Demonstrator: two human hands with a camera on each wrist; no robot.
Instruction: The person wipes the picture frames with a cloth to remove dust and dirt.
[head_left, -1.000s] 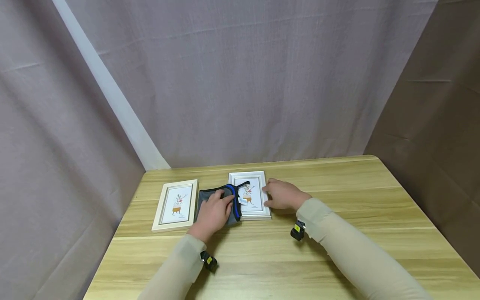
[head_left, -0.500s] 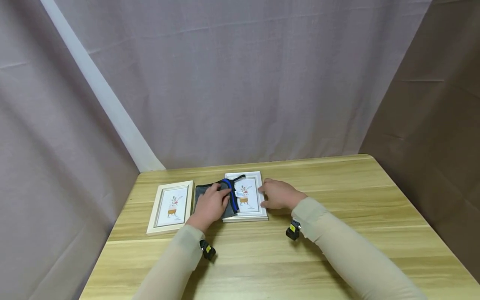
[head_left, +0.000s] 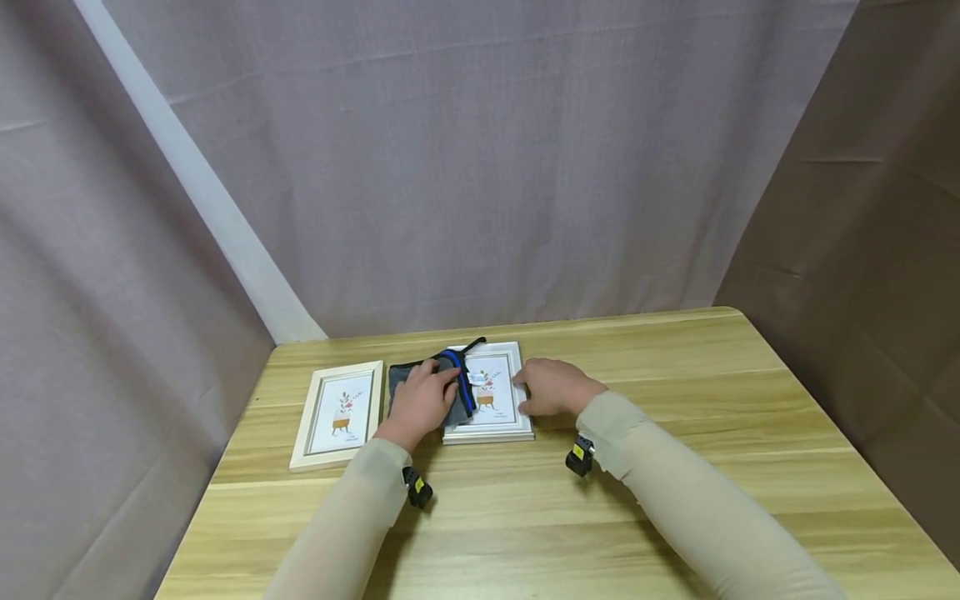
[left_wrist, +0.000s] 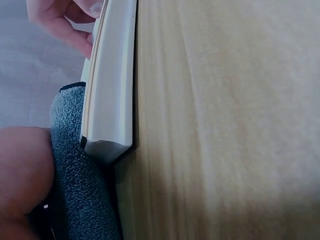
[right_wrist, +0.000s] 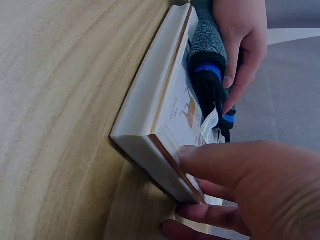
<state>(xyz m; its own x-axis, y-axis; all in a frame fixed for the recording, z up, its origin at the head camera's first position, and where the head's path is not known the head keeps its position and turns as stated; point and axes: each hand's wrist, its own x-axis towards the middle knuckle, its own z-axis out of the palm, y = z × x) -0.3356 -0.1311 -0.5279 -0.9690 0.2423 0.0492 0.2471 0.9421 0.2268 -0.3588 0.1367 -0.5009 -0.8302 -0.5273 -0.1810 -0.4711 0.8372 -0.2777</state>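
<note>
My left hand [head_left: 422, 398] rests on a grey cloth [head_left: 456, 412] with black and blue edging, its fingers extended over the fabric. The cloth lies across the left part of a white picture frame [head_left: 487, 437], and a small white tag sticks out from it. My right hand [head_left: 552, 386] grips the frame's right side. In the right wrist view, the thumb presses on the top of the frame [right_wrist: 150, 100] and the other fingers lie against its side. The left wrist view shows the cloth [left_wrist: 75, 160] hanging over the frame's edge. The frame lies flat, its printed plant picture partly covered.
A cream picture frame [head_left: 300, 436] with a similar plant print lies face up to the left. Both frames are on a light wooden table [head_left: 495, 517]. Grey curtains [head_left: 450, 183] hang behind and to the left; a brown one [head_left: 862, 275] hangs at the right.
My left hand has shifted slightly up the frame, and the cloth has slid upward with it. The right hand keeps its place on the frame. The head view has shifted a little.
</note>
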